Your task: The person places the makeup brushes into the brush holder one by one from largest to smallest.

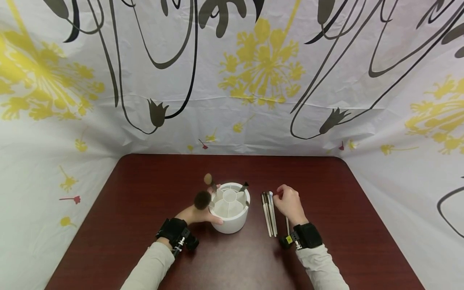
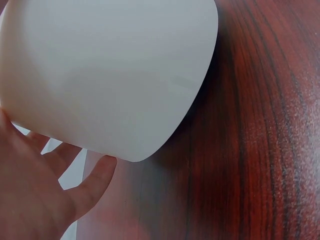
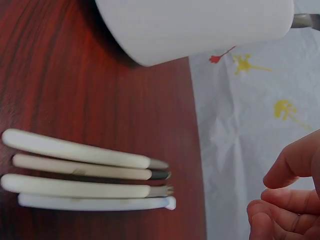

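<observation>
A white round divided brush holder (image 1: 229,219) stands on the table, and my left hand (image 1: 201,214) grips its left side, thumb in front and fingers behind. In the left wrist view the fingers (image 2: 97,182) lie against the smooth wall of the holder. Makeup brushes lean in its compartments, among them a big dark fluffy one (image 1: 202,200) and a brown one (image 1: 208,179). Just right of a row of slim light-handled brushes (image 3: 82,149), my right hand (image 1: 288,202) hovers with loosely bent fingers. Nothing shows between its thumb and fingertips in the right wrist view.
Another light handle (image 1: 288,226) lies beside the right wrist, partly hidden by the wrist camera. The dark red wooden table (image 1: 174,173) ends at a patterned white cloth (image 1: 217,133) hanging behind it and at both sides.
</observation>
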{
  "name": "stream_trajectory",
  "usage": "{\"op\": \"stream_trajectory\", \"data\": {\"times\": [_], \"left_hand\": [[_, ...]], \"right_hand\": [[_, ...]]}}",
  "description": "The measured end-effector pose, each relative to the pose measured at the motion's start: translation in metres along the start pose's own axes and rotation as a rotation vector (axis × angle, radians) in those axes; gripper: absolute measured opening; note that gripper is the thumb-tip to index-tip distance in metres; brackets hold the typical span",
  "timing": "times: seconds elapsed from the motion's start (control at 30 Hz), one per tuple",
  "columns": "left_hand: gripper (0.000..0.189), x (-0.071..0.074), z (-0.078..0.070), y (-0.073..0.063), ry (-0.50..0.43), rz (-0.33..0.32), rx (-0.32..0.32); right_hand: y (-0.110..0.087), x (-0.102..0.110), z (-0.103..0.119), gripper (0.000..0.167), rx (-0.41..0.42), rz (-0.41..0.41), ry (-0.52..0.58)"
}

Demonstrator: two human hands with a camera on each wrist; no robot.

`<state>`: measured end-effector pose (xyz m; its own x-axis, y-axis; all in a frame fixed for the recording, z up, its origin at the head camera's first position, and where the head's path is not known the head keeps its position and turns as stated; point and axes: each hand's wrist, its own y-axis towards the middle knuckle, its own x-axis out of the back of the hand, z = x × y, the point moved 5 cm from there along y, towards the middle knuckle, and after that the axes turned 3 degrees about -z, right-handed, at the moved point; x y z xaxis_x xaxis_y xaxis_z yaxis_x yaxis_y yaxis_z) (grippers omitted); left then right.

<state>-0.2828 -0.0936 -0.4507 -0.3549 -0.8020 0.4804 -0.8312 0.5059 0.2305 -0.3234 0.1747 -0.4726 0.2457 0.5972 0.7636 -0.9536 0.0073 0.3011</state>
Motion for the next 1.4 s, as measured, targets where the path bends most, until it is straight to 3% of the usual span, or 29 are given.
{"op": "stream_trajectory", "data": {"times": [0.43,0.63,1.2,1.33,1.4], "left_hand": [[0.093,0.000,0.000,0.000,0.013,-0.009,-0.034],[0.092,-0.001,0.002,-0.002,0.019,-0.005,-0.043],[0.094,-0.001,0.003,-0.001,0.016,0.006,-0.018],[0.095,0.000,0.004,-0.001,0.013,0.016,0.000],[0.095,0.000,0.004,-0.001,0.013,0.020,0.006]], "right_hand": [[-0.009,-0.027,-0.026,0.022,-0.075,0.132,-0.066],[-0.014,-0.036,-0.031,0.021,-0.070,0.158,-0.105],[-0.019,-0.044,-0.034,0.011,-0.071,0.122,-0.127],[-0.020,-0.046,-0.037,0.003,0.000,0.065,-0.089],[-0.021,-0.046,-0.038,0.009,0.032,0.043,-0.068]]}}
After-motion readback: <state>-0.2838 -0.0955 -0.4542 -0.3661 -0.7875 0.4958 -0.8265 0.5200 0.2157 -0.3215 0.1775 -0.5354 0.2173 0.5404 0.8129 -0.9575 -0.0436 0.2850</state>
